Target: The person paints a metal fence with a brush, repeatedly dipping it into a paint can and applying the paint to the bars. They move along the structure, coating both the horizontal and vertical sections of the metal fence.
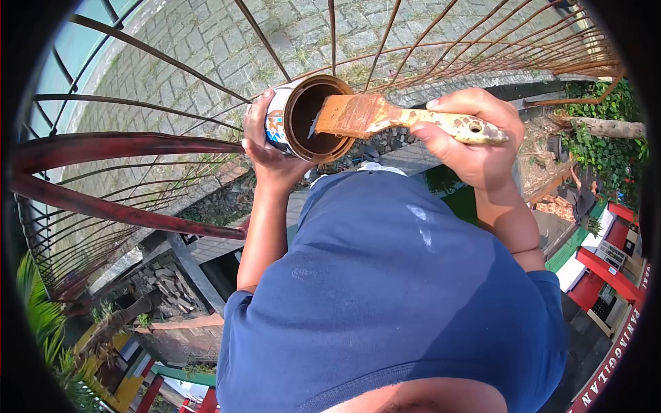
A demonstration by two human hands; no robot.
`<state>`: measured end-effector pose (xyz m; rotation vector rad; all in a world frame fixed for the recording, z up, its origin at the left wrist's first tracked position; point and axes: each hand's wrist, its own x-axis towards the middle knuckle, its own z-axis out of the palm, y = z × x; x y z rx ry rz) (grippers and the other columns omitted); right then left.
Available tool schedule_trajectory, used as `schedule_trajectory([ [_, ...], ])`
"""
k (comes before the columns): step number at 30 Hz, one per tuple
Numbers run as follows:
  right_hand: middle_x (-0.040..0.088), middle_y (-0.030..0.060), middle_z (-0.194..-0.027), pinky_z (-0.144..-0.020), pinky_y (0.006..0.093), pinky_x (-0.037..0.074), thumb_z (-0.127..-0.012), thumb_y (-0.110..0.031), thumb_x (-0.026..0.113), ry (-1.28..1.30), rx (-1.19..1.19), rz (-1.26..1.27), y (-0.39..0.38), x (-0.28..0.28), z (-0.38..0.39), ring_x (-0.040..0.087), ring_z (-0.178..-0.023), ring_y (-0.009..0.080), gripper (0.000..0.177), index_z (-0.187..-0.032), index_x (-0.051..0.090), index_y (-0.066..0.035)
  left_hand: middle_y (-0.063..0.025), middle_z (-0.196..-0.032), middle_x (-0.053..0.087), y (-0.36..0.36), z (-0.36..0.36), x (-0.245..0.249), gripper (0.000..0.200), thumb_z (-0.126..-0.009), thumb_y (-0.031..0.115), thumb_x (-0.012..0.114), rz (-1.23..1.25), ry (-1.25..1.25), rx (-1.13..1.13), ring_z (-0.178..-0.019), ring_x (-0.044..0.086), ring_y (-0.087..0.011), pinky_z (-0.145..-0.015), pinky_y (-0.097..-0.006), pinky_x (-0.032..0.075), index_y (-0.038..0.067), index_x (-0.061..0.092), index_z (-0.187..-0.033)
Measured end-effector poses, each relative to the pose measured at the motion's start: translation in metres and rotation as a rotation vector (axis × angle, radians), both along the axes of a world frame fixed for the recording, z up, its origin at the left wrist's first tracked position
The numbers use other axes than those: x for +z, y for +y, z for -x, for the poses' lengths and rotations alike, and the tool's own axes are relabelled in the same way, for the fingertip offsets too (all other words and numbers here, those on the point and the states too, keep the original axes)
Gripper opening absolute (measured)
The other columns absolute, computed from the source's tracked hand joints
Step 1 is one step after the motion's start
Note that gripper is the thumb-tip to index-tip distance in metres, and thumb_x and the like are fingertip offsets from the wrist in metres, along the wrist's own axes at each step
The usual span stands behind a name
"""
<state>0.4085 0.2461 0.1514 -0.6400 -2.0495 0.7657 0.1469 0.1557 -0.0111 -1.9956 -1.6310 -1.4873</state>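
Note:
My left hand (265, 141) is wrapped round a paint can (277, 118) with a blue, white and orange label, tilted so its open mouth faces me. Brown paint coats the can's rim and inside. Pinched in my right hand (475, 131) is a paintbrush (406, 118), its pale handle stained with paint. The wide bristles are covered in orange-brown paint and overlap the can's mouth on the right. How deep the bristle tips reach into the can is hard to tell.
Thin rusty metal bars (389, 45) fan out beyond the can. Dark red metal bars (124, 146) run in from the left. Grassy paving (213, 51) lies behind the bars. Rubble (165, 286) is at lower left, and green plants (609, 151) grow at right.

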Motion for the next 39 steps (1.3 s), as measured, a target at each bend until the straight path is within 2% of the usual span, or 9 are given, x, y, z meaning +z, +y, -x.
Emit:
schedule_trajectory([
  [2,0.071,0.0086,-0.072,-0.055,0.0279,0.051,-0.071,-0.013,0.091,-0.095,0.051,-0.118,-0.001,-0.003,0.022,0.069,-0.062,0.0156,0.027,-0.086,0.071,-0.002,-0.0215,-0.148,0.041,0.001,0.004,0.005,0.161,-0.06,0.023,0.1,-0.024,0.038,-0.009,-0.128,0.054,-0.0336,-0.108,-0.0476,0.047,0.034,-0.032,-0.153],
  [7,0.068,0.0089,-0.069,-0.053,0.033,0.051,-0.076,-0.022,0.087,-0.128,0.116,-0.116,0.003,-0.024,0.056,0.068,-0.06,0.0244,0.026,-0.08,0.067,-0.006,-0.0217,-0.148,0.041,-0.003,0.015,0.02,0.158,-0.063,0.032,0.099,-0.049,0.173,-0.025,-0.125,0.055,-0.0339,-0.105,-0.0499,0.047,0.03,-0.031,-0.153],
  [8,0.066,0.0091,-0.066,-0.052,0.0345,0.05,-0.077,-0.027,0.085,-0.138,0.113,-0.115,0.004,-0.028,0.061,0.066,-0.058,0.0259,0.028,-0.078,0.066,-0.007,-0.0179,-0.144,0.051,-0.001,0.017,0.013,0.151,-0.065,0.043,0.094,-0.082,0.131,0.008,-0.122,0.058,-0.0393,-0.105,-0.0609,0.04,0.037,-0.027,-0.155],
  [10,0.065,0.0101,-0.064,-0.052,0.0372,0.05,-0.078,-0.035,0.082,-0.193,0.117,-0.111,0.006,-0.03,0.064,0.065,-0.058,0.0287,0.031,-0.078,0.065,-0.008,-0.0173,-0.144,0.051,-0.004,0.019,0.013,0.15,-0.065,0.045,0.094,-0.061,0.156,0.012,-0.122,0.058,-0.0397,-0.105,-0.0618,0.04,0.037,-0.027,-0.154],
  [16,0.065,0.0095,-0.066,-0.052,0.035,0.049,-0.079,-0.027,0.085,-0.189,0.129,-0.143,-0.002,-0.021,0.068,0.066,-0.058,0.0262,0.027,-0.078,0.067,-0.007,-0.0164,-0.145,0.052,-0.009,0.023,0.014,0.149,-0.065,0.047,0.093,-0.049,0.176,-0.006,-0.123,0.058,-0.0405,-0.105,-0.0626,0.04,0.037,-0.026,-0.154],
  [23,0.066,0.0082,-0.067,-0.055,0.0389,0.053,-0.08,-0.034,0.078,-0.302,0.166,-0.173,-0.008,-0.018,0.07,0.067,-0.061,0.029,0.027,-0.078,0.066,-0.01,-0.0162,-0.144,0.053,-0.01,0.024,0.015,0.147,-0.066,0.049,0.092,-0.051,0.182,-0.014,-0.121,0.059,-0.0411,-0.105,-0.0627,0.04,0.038,-0.025,-0.154],
  [26,0.067,0.0086,-0.072,-0.057,0.0392,0.053,-0.08,-0.029,0.079,-0.27,0.161,-0.242,-0.01,-0.013,0.063,0.067,-0.065,0.0297,0.023,-0.082,0.066,-0.009,-0.0164,-0.143,0.053,-0.011,0.024,0.014,0.148,-0.065,0.049,0.093,-0.057,0.185,-0.027,-0.12,0.059,-0.0412,-0.105,-0.0625,0.04,0.039,-0.025,-0.154],
  [33,0.068,0.0076,-0.08,-0.06,0.0363,0.052,-0.077,-0.01,0.081,-0.188,0.242,-0.092,-0.023,0.004,0.027,0.066,-0.071,0.028,0.019,-0.092,0.07,-0.006,-0.0153,-0.145,0.052,-0.02,0.023,0.009,0.154,-0.056,0.051,0.096,-0.017,0.132,-0.007,-0.126,0.056,-0.0415,-0.107,-0.0627,0.038,0.04,-0.02,-0.156],
  [39,0.07,0.011,-0.083,-0.06,0.0335,0.053,-0.073,0.001,0.081,-0.193,0.202,-0.076,-0.035,-0.006,0.003,0.069,-0.072,0.026,0.019,-0.088,0.069,-0.003,-0.0168,-0.146,0.052,-0.026,0.024,-0.004,0.153,-0.053,0.048,0.097,0.017,0.073,-0.025,-0.128,0.054,-0.0418,-0.108,-0.0635,0.037,0.039,-0.013,-0.158],
])
